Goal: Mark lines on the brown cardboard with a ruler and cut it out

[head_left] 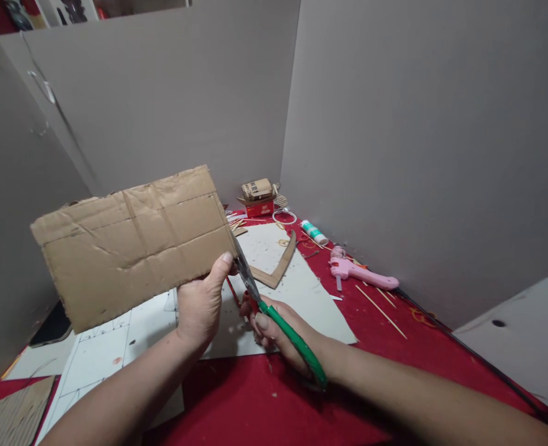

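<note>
Behind and to the right of my work, plain grey walls (422, 118) meet in a corner. Below them lies a bench covered in dark red cloth (236, 396). Held above the bench, left of centre, is a creased brown rectangular cardboard panel (101, 266), tilted, with lines running along its length. Under and beyond my hands lies a large off-white sheet (320, 322); to its left is a white paper with black ruled lines (101, 353), partly covered by my forearm. At lower left I record a ridged brown cardboard piece (13, 412).

My left hand (204, 300) is clamped on the panel's lower right corner, thumb on the near face. My right hand (280, 337) is closed around green-handled metal scissors (296, 339). The two hands are near each other but apart. The blades stand at the panel's right edge; I cannot tell whether they bite into it.

Right of the off-white sheet lies a pink glue gun (366, 274). Upon the sheet rests an angled brown cardboard strip (280, 269). Farther back stands a small red box (259, 208), and near the right wall lies a white-and-teal bottle (314, 233). Smallest noted: thin pale wooden sticks (380, 311), beside the glue gun.
</note>
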`<state>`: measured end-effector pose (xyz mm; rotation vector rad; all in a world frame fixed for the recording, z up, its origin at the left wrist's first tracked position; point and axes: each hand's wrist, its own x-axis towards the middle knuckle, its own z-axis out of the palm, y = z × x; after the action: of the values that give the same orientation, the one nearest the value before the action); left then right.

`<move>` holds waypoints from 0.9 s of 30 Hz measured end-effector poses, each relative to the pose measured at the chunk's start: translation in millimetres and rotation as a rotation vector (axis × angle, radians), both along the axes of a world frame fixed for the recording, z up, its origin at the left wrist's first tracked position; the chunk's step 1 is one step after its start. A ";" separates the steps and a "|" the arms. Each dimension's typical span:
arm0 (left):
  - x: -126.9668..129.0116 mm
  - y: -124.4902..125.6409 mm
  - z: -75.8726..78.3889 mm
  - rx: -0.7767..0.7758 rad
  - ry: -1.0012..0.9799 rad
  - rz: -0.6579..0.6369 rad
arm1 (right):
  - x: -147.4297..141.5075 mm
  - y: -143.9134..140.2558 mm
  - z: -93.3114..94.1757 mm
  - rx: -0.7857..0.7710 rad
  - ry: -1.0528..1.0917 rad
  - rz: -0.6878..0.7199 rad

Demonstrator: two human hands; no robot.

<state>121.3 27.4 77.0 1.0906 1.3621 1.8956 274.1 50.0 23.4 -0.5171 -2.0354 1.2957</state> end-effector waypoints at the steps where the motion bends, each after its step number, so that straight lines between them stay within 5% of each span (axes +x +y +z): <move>1: -0.3 0.2 -0.6 0.002 0.003 0.000 | 0.0 -0.2 0.4 0.001 0.000 -0.003; 27: -0.4 6.0 -10.3 -0.011 -0.064 -0.009 | -0.9 -3.7 -3.3 -0.076 -0.011 -0.059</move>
<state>120.9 33.4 66.7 1.0195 1.3287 1.8980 273.2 46.3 20.1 -0.6158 -1.9707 1.3412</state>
